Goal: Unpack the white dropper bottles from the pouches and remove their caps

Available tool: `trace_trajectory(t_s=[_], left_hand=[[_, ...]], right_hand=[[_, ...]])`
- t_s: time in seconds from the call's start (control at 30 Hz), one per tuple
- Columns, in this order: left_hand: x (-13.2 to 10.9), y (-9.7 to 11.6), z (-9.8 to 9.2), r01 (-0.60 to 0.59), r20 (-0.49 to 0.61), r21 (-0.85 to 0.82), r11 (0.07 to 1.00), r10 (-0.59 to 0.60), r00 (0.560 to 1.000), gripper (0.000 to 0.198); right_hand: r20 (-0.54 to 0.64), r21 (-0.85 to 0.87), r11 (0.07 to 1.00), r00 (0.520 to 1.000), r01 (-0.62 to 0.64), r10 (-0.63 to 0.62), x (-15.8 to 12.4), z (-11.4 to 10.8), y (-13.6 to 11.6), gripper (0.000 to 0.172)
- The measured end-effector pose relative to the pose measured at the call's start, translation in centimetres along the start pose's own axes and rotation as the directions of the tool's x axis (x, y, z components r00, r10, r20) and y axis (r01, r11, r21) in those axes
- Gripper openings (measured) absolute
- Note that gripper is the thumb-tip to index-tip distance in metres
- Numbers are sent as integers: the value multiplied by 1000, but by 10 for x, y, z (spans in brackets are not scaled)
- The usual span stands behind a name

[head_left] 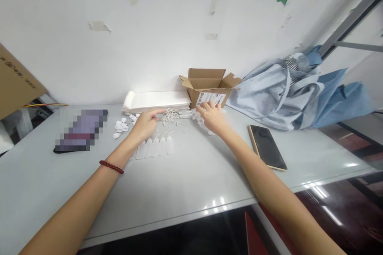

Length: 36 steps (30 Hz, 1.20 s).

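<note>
My left hand (145,125) reaches over the table, its index finger stretched toward a small pile of white stringy pieces (170,117). The thumb is apart from that fingertip, and the other fingers are mostly hidden. My right hand (211,117) reaches down with parted, bent fingers onto a heap of translucent white pieces (206,127). Its fingertips touch or hover just over them; I cannot tell which. Below my left hand lies a row of flat white tags (155,147) with thin strings at their tops. Small white folded pieces (121,126) are scattered left of that hand.
Behind my hands are an open cardboard box (206,87) and a stack of white sheets or bags (158,100) against the wall. A phone (267,147) lies at right, near bunched blue cloth (269,91). A pixelated dark item (82,131) lies at left.
</note>
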<state>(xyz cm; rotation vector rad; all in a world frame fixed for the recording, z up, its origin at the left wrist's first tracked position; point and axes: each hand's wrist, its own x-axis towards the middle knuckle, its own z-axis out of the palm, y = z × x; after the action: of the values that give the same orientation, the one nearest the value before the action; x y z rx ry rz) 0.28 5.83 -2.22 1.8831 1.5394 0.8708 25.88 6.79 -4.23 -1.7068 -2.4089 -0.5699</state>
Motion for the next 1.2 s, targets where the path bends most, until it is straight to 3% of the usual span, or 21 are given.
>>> trace_trajectory(t_s=[0.1,0.17,0.3,0.43,0.63,0.77,0.93,1.07,1.2], left_hand=[[-9,5,1,-167,-53,94,982,172,984,48],[-17,9,2,-281,-73,176,944,297,952,47],[-34,16,6,-448,-62,312,838,488,870,47],[-43,20,8,-520,-89,353,778,581,809,42],[-43,18,9,-576,-68,367,730,639,767,36],[-43,18,10,-606,-54,364,707,666,744,36],[-44,18,10,-640,-49,366,676,701,712,36],[-44,16,11,-667,-75,341,662,726,683,35],[-44,15,14,-695,-116,318,644,755,646,34]], right_hand=[[-85,194,981,996,14,2,-3,-10,-8,33],[-133,411,911,991,43,13,-7,-19,-19,25],[-137,799,591,990,107,7,-15,-35,-45,20],[-57,934,353,998,54,-4,-19,-39,-62,18],[74,995,76,997,-72,-15,-19,-33,-64,21],[91,996,20,996,-91,-22,-18,-29,-64,22],[83,996,22,996,-83,-14,-18,-26,-66,26],[49,999,24,998,-48,-31,-19,-26,-66,38],[9,1000,-8,997,-10,-81,-19,-27,-67,38]])
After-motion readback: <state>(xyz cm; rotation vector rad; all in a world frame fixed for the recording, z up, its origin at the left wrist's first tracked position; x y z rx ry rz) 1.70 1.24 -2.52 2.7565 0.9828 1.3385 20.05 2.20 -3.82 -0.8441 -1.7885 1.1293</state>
